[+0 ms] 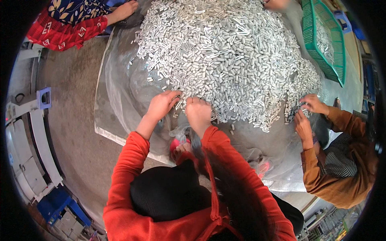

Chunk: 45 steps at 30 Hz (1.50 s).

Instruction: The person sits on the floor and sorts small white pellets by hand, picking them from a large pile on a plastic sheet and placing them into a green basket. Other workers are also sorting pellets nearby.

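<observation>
A wide heap of small, silvery-grey elongated metal pieces (pixel 237 60) covers the sheet in front of me. At the heap's near left edge, my left hand (pixel 161 104) has its fingers bent inward over a few loose pieces; what lies between the fingertips is too small to name. Close beside it on the right, my right hand (pixel 198 113) is closed, knuckles up, against the heap's near edge. Its fingertips are hidden, so anything in them cannot be seen. Both forearms are in red sleeves.
Clear plastic sheeting (pixel 124 86) lies under the heap. A green plastic basket (pixel 341 68) with more metal pieces stands at the far right. At the right, a co-worker's hands (pixel 309 116) work at the heap's edge; other people's hands (pixel 128 9) show at the far side.
</observation>
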### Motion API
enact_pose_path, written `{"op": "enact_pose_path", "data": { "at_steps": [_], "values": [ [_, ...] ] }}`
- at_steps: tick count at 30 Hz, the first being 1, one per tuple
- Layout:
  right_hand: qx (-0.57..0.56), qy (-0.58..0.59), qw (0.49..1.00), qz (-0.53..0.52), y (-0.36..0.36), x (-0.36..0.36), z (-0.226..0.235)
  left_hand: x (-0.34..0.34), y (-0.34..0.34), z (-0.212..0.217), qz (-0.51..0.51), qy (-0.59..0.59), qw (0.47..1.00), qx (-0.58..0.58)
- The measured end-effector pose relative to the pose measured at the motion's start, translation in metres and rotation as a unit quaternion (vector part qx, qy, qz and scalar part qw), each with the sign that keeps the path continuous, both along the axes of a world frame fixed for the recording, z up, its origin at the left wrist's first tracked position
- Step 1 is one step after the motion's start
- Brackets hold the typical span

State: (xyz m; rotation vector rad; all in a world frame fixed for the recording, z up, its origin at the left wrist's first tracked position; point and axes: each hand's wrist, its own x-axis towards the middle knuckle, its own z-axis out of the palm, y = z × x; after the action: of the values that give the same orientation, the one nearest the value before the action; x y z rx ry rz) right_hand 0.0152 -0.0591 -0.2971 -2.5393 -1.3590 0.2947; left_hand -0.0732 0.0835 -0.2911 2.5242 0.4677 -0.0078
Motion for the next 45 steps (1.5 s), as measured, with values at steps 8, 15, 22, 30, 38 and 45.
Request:
{"op": "enact_pose_path", "data": {
  "at_steps": [8, 15, 22, 30, 38, 45],
  "values": [
    [0.128, 0.234, 0.963, -0.027, -0.033, 0.013, 0.015, -0.024, 0.010, -0.006, 0.105, -0.005, 0.993, -0.048],
    [0.236, 0.710, 0.618, -0.242, -0.062, 0.036, 0.019, -0.022, 0.025, 0.016, 0.303, -0.013, 0.824, -0.479],
    [0.271, 0.761, 0.543, -0.229, -0.075, 0.054, 0.052, -0.012, 0.020, 0.025, 0.352, -0.104, 0.705, -0.607],
    [0.193, 0.360, 0.907, -0.100, -0.067, 0.036, 0.021, 0.002, 0.006, -0.005, 0.215, 0.119, 0.969, 0.022],
    [0.019, 0.030, 0.999, -0.004, -0.032, 0.007, 0.001, -0.007, 0.013, -0.013, 0.144, 0.106, 0.984, -0.015],
    [0.075, 0.117, 0.990, -0.018, -0.035, 0.016, 0.005, -0.021, 0.038, 0.007, 0.266, 0.037, 0.888, -0.374]
  ]
}}
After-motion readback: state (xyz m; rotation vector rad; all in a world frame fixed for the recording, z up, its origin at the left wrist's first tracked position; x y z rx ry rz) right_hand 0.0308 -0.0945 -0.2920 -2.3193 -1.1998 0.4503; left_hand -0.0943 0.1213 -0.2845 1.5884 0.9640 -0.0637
